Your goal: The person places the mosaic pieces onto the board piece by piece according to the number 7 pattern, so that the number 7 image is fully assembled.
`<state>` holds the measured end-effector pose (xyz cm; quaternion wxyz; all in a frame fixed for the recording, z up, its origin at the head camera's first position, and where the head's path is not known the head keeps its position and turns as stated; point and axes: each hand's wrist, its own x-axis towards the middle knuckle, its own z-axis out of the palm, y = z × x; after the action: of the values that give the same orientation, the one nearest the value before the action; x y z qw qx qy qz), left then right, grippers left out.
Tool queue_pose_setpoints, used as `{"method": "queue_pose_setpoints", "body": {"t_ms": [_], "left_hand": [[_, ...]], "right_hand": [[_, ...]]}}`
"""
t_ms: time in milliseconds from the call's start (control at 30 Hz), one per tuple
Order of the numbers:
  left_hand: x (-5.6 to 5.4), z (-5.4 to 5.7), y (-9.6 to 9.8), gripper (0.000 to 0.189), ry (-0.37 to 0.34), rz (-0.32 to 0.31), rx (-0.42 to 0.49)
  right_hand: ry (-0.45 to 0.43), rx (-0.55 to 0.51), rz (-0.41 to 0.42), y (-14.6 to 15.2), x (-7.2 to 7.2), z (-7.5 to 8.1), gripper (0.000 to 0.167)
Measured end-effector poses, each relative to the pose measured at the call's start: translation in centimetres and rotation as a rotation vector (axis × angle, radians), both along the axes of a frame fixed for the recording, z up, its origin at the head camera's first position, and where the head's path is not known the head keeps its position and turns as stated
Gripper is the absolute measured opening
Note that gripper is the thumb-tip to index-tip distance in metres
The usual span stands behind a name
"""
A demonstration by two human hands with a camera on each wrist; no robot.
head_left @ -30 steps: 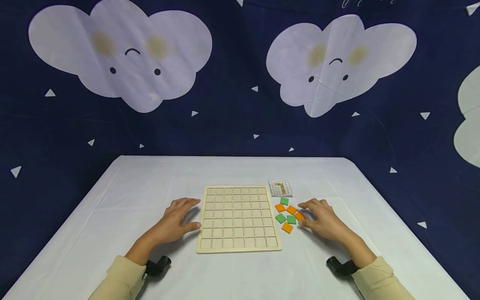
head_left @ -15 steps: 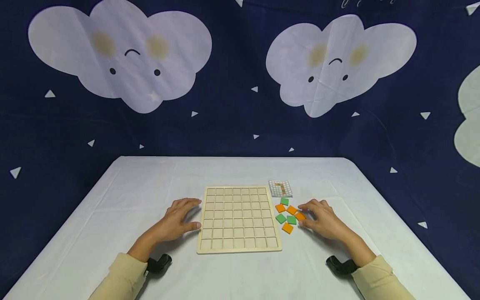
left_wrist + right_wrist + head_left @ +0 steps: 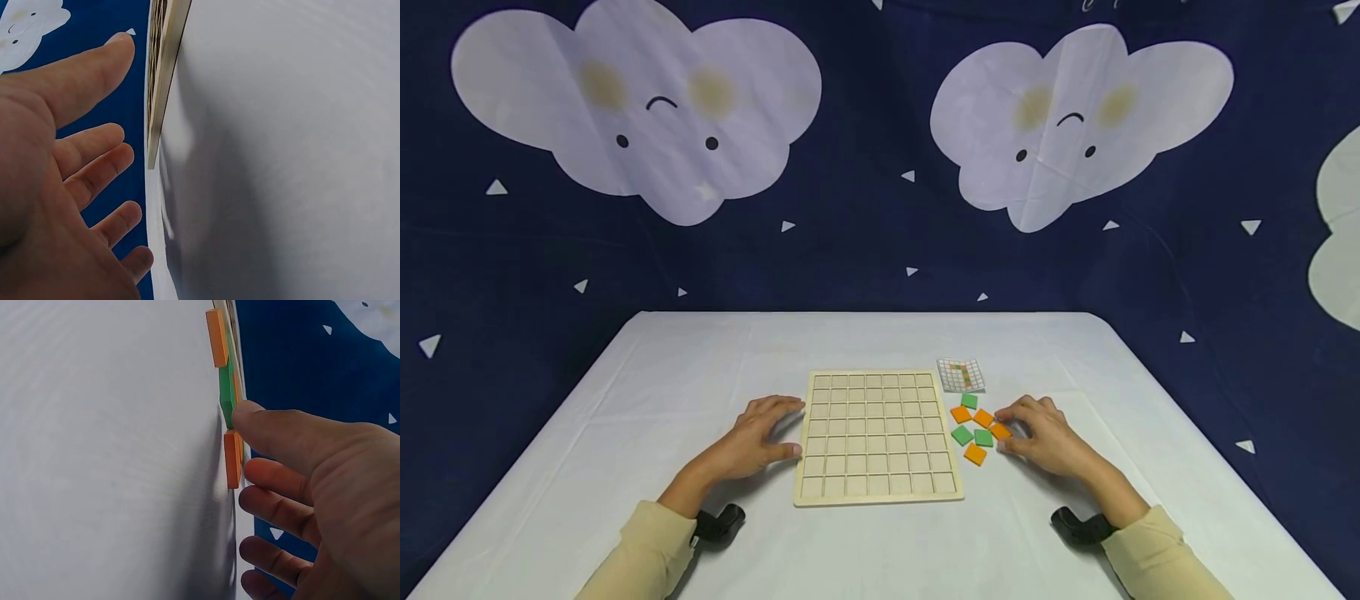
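Observation:
A pale wooden grid board (image 3: 877, 437) lies on the table with bare square cells. My left hand (image 3: 752, 442) is at its left edge, thumb and fingers spread apart, holding nothing; in the left wrist view the thumb (image 3: 94, 78) is near the board's rim (image 3: 164, 81). To the board's right lie several loose square tiles, among them a green tile (image 3: 962, 435) and an orange tile (image 3: 975, 454). My right hand (image 3: 1045, 437) is beside the rightmost orange tile (image 3: 1000, 431), its fingers relaxed and parted around that tile's right side. Whether a fingertip touches the tile I cannot tell.
A small paper card (image 3: 960, 376) printed with a coloured grid pattern lies behind the tiles. White cloth covers the table (image 3: 700, 358). A dark blue curtain (image 3: 865, 250) with clouds hangs behind it. Black wrist cameras (image 3: 721, 525) sit under both forearms.
Both hands stay almost where they were, with the left forearm shifted very slightly. The board, tiles and card keep their places; the head view has tilted a little.

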<state>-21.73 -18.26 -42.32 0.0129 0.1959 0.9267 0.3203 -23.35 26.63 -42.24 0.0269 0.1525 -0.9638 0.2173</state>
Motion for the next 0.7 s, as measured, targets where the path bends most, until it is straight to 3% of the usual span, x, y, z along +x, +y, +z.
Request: {"method": "queue_pose_setpoints", "body": {"t_ms": [700], "left_hand": [[-0.56,0.00,0.05,0.065,-0.025,-0.042,0.007]], "right_hand": [[-0.011,0.025,0.011,0.07,-0.36,-0.05,0.034]]}}
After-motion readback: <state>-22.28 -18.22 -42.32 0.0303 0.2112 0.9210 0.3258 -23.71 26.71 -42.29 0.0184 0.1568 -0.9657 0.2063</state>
